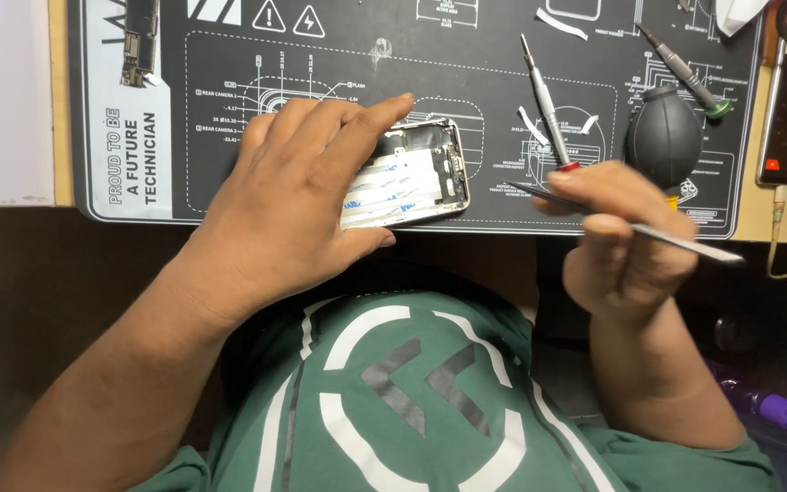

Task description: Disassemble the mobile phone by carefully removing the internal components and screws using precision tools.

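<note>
The opened phone housing (412, 182), white adhesive strips across its inside, lies on the dark repair mat (412, 55) near the mat's front edge. The left hand (293, 191) lies spread over the housing's left part, fingers flat on it, thumb at its near edge. Just right of the housing, the right hand (621, 228) pinches thin metal tweezers (676, 239). Beyond them lie a red-tipped screwdriver (546, 100) and a black air blower (664, 137).
</note>
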